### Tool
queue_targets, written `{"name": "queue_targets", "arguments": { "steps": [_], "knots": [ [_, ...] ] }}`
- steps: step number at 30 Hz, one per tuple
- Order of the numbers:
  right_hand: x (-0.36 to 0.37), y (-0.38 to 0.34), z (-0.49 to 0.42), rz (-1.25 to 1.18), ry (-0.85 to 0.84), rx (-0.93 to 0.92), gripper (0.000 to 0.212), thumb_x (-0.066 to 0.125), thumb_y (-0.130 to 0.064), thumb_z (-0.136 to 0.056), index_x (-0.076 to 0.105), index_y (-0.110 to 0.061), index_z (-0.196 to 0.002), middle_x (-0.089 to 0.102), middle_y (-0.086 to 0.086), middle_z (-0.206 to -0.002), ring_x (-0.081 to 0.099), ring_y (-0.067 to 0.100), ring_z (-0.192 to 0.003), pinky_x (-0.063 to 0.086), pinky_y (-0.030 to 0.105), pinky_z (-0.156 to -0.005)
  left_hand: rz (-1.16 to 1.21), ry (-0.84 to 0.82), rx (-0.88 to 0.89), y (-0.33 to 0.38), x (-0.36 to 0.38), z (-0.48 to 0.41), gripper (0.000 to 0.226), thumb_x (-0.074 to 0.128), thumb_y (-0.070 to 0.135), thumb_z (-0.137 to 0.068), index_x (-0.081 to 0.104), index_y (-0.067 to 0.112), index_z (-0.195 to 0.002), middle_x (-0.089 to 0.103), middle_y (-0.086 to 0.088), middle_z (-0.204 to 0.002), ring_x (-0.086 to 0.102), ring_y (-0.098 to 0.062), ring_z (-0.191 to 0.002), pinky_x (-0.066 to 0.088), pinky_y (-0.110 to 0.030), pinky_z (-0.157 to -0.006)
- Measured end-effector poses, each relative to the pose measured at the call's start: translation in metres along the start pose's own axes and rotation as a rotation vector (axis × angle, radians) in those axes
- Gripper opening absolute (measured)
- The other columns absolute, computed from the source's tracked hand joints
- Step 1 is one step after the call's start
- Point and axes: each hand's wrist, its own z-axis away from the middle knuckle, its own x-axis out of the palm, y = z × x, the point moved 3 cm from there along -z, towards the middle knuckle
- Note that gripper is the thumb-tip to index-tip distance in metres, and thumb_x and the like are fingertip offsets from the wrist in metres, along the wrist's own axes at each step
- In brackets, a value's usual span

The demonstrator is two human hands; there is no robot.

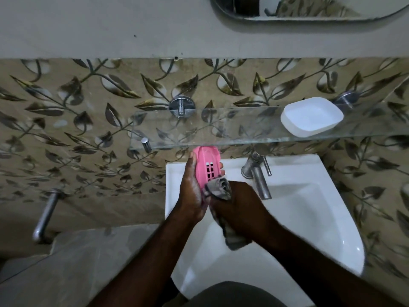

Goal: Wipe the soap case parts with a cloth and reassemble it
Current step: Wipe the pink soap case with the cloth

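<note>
- Pink slotted case part [208, 166] is held upright at centre frame, just below the front edge of the glass shelf [199, 131] and over the back rim of the white sink [309, 218].
- It is gripped by the left hand [191, 192]: thumb laid along its left edge, fingertips [222, 169] wrapped round to its right edge.
- Grey patterned cloth [219, 189] is bunched in the right hand [240, 203], right of centre. The bunch is pressed against the lower end of the pink part.
- Right-hand fingers are curled round the cloth. How each finger lies cannot be told, since they are hidden under the hand.
- The cloth's loose tail is seen hanging below the right wrist, over the sink bowl.
- White case part [312, 116] is set open side up on the glass shelf, upper right of frame, well apart from both hands.
- Chrome tap [259, 173] is mounted at the sink's back edge, just right of the hands.
- Mirror [309, 9] is cut off at the top right edge.
- Metal bar [45, 216] is fixed at lower left.
</note>
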Motion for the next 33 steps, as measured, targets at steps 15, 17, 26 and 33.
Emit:
{"name": "queue_targets", "arguments": {
  "steps": [15,17,26,33],
  "knots": [
    [0.005,-0.002,0.011,0.216,0.002,-0.281,0.014,0.063,-0.016,-0.085,0.059,-0.025,-0.094,0.062,-0.003,-0.088,0.062,0.022,-0.081,0.050,0.030,-0.069,0.046,0.046,-0.005,0.002,-0.002,0.003,0.072,0.038,0.060,-0.091,0.057,0.001,-0.127,0.068,-0.024,-0.107,0.068,-0.031,-0.090,0.054,-0.042,-0.084],
    [-0.003,0.008,0.010,0.336,0.042,-0.348,0.029,0.061,-0.012,-0.080,0.052,-0.032,-0.098,0.061,-0.003,-0.095,0.062,0.022,-0.085,0.050,0.031,-0.070,0.063,0.037,-0.011,0.000,-0.003,0.005,0.073,0.037,0.062,-0.091,0.056,0.002,-0.128,0.067,-0.024,-0.107,0.068,-0.030,-0.087,0.055,-0.040,-0.080],
    [0.007,0.002,0.010,0.197,0.003,-0.232,0.015,0.061,-0.013,-0.085,0.062,-0.024,-0.095,0.063,-0.003,-0.090,0.057,0.014,-0.079,0.049,0.031,-0.073,0.103,0.063,0.002,-0.002,0.000,0.005,0.075,0.045,0.063,-0.083,0.055,0.003,-0.128,0.067,-0.022,-0.106,0.065,-0.032,-0.091,0.052,-0.045,-0.087],
    [-0.013,0.029,-0.007,0.469,0.103,-0.276,0.020,0.060,-0.009,-0.074,0.061,-0.015,-0.092,0.059,0.003,-0.088,0.062,0.031,-0.079,0.050,0.042,-0.064,0.100,0.030,-0.018,-0.002,-0.005,0.005,0.069,0.040,0.064,-0.086,0.058,0.010,-0.124,0.070,-0.017,-0.100,0.067,-0.027,-0.087,0.054,-0.041,-0.082]
  ]
}}
